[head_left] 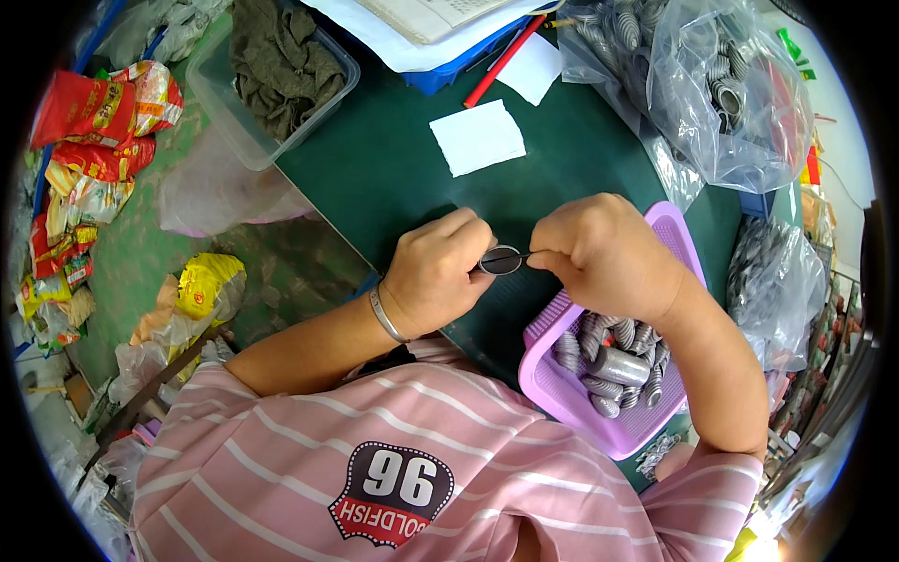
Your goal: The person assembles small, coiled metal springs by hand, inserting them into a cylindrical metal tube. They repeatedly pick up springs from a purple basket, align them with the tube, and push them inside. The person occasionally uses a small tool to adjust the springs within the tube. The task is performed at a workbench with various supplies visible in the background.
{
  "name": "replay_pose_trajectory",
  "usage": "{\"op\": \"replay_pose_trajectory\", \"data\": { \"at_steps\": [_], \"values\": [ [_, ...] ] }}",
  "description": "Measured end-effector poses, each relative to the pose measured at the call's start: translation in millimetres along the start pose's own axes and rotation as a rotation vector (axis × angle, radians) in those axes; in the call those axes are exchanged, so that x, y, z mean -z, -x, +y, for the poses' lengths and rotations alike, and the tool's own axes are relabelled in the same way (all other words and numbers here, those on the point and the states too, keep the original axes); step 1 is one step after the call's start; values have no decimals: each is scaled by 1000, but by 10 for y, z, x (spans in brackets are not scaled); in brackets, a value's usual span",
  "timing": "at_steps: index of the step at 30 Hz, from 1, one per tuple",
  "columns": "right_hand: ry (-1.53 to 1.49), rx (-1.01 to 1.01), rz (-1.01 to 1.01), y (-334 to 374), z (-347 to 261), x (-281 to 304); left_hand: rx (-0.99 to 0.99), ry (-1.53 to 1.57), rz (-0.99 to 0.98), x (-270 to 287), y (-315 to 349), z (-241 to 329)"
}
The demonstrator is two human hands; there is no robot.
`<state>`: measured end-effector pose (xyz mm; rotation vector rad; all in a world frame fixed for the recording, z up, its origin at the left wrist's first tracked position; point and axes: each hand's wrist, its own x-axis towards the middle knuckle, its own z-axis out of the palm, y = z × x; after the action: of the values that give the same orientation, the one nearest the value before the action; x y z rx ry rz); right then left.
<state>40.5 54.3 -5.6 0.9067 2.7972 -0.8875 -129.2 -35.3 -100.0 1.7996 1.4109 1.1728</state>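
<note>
"Cylinder (501, 259) first: where is it, and what has hold of it?"

"Over the desk (581, 169), between two hands. The left hand (442, 272), at its nine o'clock, has its grip clamped on it; the right hand (604, 258), at three, has thumb and finger pinched together on a thin dark sliver (524, 255) that reaches the round end. What the sliver is, I can't tell."

"And the room around them?"

"Bare green desk runs toward twelve o'clock, up to a torn white paper (478, 138), and on toward one. Around nine to ten, the desk's slanting edge passes close by the left hand. At four to five, a basket (548, 386) sits near the right wrist, so that side is tight."

"Materials, shapes?"

"The cylinder shows a dark face inside a pale, shiny rim; fingers hide the rest. The basket is lilac plastic, holding grey ridged pieces (590, 332) and one smooth metallic tube (620, 366). A crinkled clear bag (749, 150) at two o'clock has more ridged pieces inside. At ten, a see-through plastic tub (332, 103) with rounded corners holds rumpled olive cloth (281, 70)."
</note>
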Motion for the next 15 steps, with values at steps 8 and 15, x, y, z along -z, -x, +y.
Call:
{"op": "replay_pose_trajectory", "data": {
  "at_steps": [8,15],
  "values": [
    [348,43,108,140,-324,95,45,102,17,-40,5,-4],
    [116,-6,246,384,-434,-15,-209,48,14,-10,-4,101]
  ]
}}
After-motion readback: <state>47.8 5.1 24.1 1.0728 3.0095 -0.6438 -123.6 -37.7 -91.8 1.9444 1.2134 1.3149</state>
